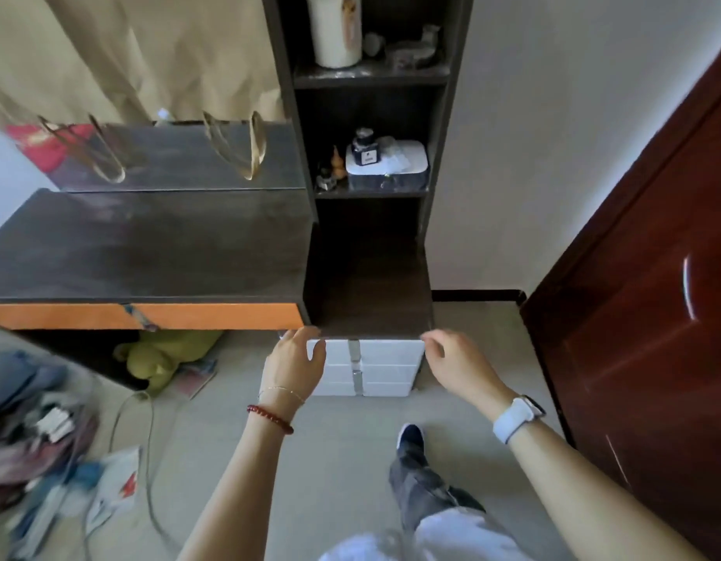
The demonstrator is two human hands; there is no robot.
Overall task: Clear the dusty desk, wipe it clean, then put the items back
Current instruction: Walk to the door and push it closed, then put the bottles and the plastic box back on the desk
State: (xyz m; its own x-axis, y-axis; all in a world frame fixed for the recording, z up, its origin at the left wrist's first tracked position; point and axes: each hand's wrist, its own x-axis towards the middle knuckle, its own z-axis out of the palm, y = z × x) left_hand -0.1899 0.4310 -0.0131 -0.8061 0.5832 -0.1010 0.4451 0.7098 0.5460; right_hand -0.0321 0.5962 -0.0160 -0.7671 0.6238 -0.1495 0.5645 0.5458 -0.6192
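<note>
The dark desk top (148,244) is bare and shows pale dust smears. An orange drawer front (213,315) runs under its front edge. To the right, a lower dark surface (371,285) sits under a tall shelf tower. A white drawer unit (387,362) stands below that surface. My left hand (296,358) is at the unit's top left corner, fingertips by the dark edge. My right hand (451,356) is at the top right corner. The fingers of both hands are loosely curled, and neither holds anything.
The shelves hold a white cylinder (338,30), an ink bottle (364,149) on a white box (391,168), and small figurines. A green plush toy (160,358) lies under the desk. A pile of clutter (39,439) and a cable cover the floor at left. A red-brown door (650,297) stands right.
</note>
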